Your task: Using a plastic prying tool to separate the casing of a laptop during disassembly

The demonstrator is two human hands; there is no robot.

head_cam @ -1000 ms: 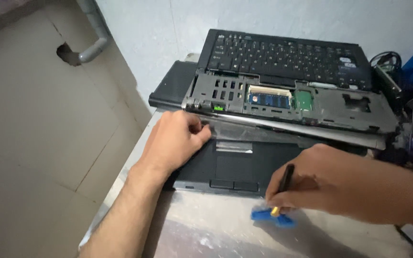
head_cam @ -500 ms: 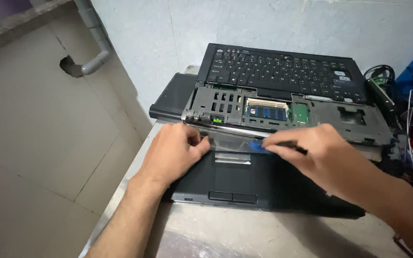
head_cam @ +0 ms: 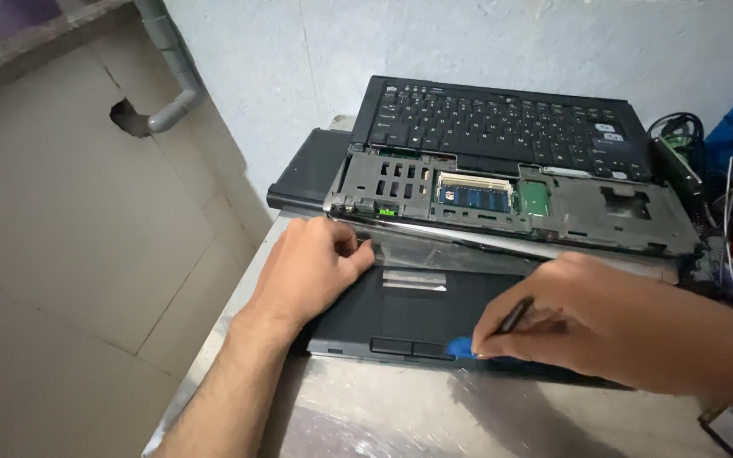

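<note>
On the far left a grey pipe (head_cam: 167,93) runs down the wall, and the floor (head_cam: 61,254) lies below it.

Next comes the left hand (head_cam: 311,271). It lies flat on the left end of the black cover (head_cam: 409,309), the part of the laptop (head_cam: 511,203) with the touch pad. Its fingers are bent, with the tips at the top edge of the cover. It grips nothing; it just presses down. The cover sits at the front of the counter (head_cam: 383,416), right below the open laptop.

In the middle, the laptop has its top off. You can see a blue chip card (head_cam: 472,197) inside. The keyboard (head_cam: 502,127) leans against the wall behind it.

Then comes the right hand (head_cam: 570,331). It is closed on a thin black tool with a blue tip, the pick (head_cam: 461,346). The blue tip touches the front edge of the cover, just right of the two small buttons.

To do this well, I think the left hand should hold the cover steady so it cannot slide. The pick should go gently into the seam and move slowly along it, so nothing snaps.

On the far right is a tangle of wires (head_cam: 680,136).
</note>
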